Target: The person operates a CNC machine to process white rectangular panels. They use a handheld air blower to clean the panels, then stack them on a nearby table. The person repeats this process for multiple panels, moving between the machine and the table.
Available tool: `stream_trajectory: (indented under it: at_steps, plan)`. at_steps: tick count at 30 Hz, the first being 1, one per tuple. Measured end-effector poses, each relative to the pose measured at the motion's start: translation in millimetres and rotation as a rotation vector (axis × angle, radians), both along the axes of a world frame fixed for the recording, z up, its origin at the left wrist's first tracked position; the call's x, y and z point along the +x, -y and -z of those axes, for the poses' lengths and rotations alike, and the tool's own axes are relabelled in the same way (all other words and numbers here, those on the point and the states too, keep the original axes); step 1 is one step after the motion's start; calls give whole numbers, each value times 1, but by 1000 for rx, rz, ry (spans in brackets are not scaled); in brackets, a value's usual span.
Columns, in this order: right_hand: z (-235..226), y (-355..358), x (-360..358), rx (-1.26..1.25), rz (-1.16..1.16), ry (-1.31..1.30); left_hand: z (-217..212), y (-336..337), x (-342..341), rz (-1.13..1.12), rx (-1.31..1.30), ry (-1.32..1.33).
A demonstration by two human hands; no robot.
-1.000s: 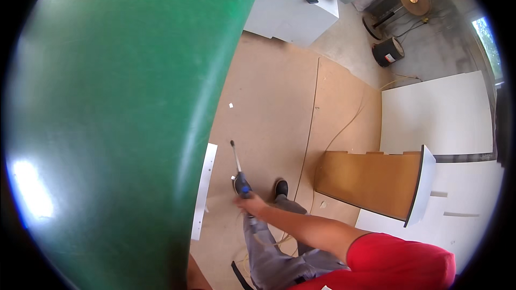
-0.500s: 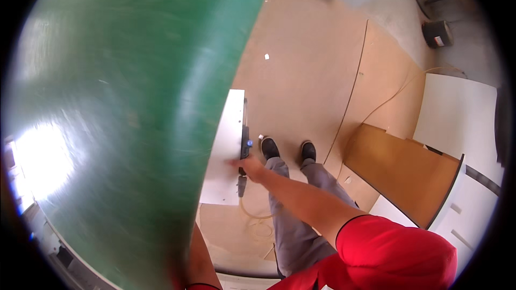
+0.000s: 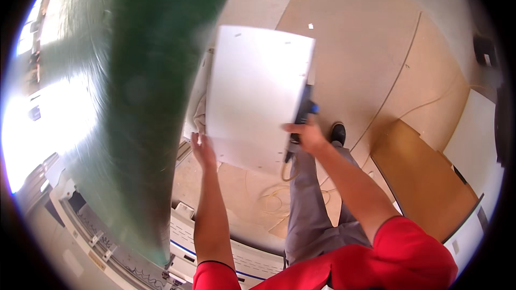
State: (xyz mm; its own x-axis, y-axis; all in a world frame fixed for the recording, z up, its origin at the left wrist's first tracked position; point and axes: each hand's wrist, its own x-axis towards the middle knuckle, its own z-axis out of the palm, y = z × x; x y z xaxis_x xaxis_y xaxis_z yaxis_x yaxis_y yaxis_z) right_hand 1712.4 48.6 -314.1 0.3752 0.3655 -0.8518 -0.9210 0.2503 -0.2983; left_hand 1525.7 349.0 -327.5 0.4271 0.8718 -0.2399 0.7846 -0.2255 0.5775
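I hold a flat white rectangular panel (image 3: pixel 256 94) out in front of me, above the floor. My left hand (image 3: pixel 203 150) grips its lower left edge. My right hand (image 3: pixel 306 135) is at the panel's right edge and also holds a dark tool with a blue part (image 3: pixel 304 111), pressed against that edge. A large green curved surface (image 3: pixel 145 91) fills the left of the view, close beside the panel.
Brown board sheets cover the floor (image 3: pixel 365 48). A tan cord (image 3: pixel 279 196) lies coiled by my feet. A brown-faced panel (image 3: pixel 424 180) and white panels (image 3: pixel 475 129) lie to the right. White machine framing (image 3: pixel 215 247) runs below the green surface.
The view has swung down and left. The white panel, lying low by the green surface before, is now lifted in front of me with my left hand on it too.
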Motion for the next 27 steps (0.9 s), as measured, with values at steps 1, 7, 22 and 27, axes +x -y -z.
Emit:
stream_trajectory:
  at_steps: [1, 7, 22, 27]
  plan:
    - [3, 24, 3, -43, 31, 58, -1, 11, -1, 138, 124, -148]
    - [-50, 180, 37, -182, 83, 292, -27, 73, 63, 406, 146, -567]
    - [-111, 281, 9, -343, 319, 169, -59, 83, 121, 494, 122, -785]
    - [-135, 263, 19, -324, 305, 148, -68, 76, 144, 499, -39, -781]
